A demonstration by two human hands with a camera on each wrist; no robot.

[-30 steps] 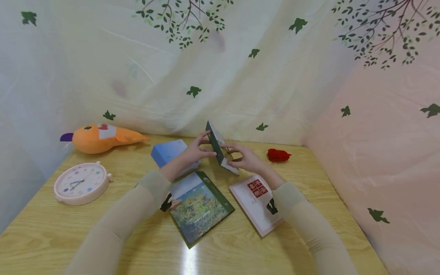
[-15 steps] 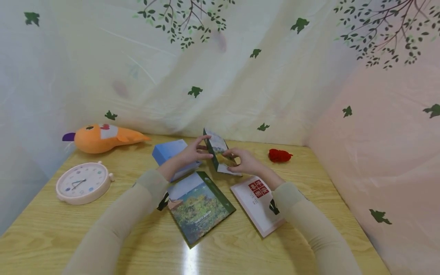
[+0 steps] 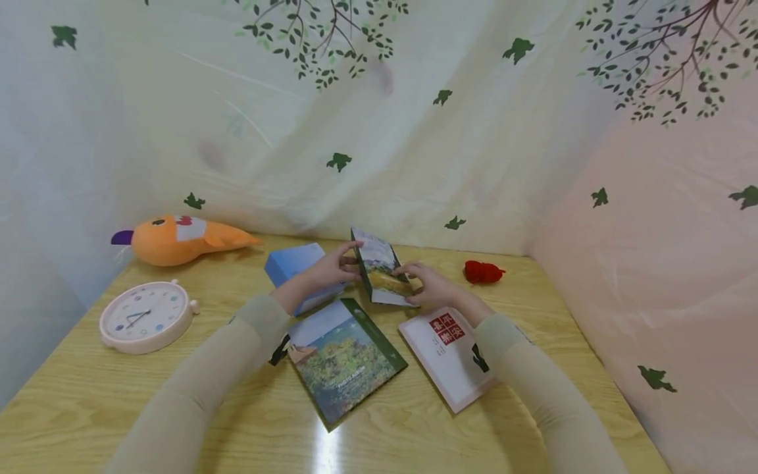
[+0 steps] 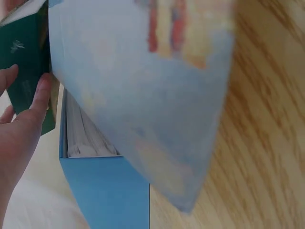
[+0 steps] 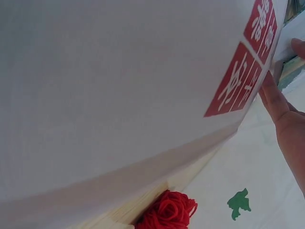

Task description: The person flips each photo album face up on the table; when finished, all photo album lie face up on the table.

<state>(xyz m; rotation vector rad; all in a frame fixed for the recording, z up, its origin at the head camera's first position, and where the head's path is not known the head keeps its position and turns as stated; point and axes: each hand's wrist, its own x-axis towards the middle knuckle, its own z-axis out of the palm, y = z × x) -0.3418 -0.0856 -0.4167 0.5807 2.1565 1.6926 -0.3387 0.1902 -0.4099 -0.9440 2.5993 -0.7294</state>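
Note:
At the middle back of the table, a book with a green spine and a landscape cover (image 3: 383,266) stands tilted between my two hands. My left hand (image 3: 334,268) grips its spine side; the left wrist view shows fingertips against the green spine (image 4: 23,52). With thumb and fingers, my right hand (image 3: 432,287) holds the book's right edge. In front lies a photo album (image 3: 349,362) with a garden picture. To its right, under my right forearm, is a white book with red character squares (image 3: 444,359). The right wrist view hides most of the held book.
A blue box (image 3: 296,263), its inside showing white pages in the left wrist view, sits beside my left wrist. Further left are a pink clock (image 3: 148,317) and an orange plush bird (image 3: 177,240). Red yarn (image 3: 483,272) lies at back right, before the curtain (image 3: 379,164).
Both hands have lowered the green-spined book slightly and turned it, so more of its landscape cover faces me. The other things on the table keep their places.

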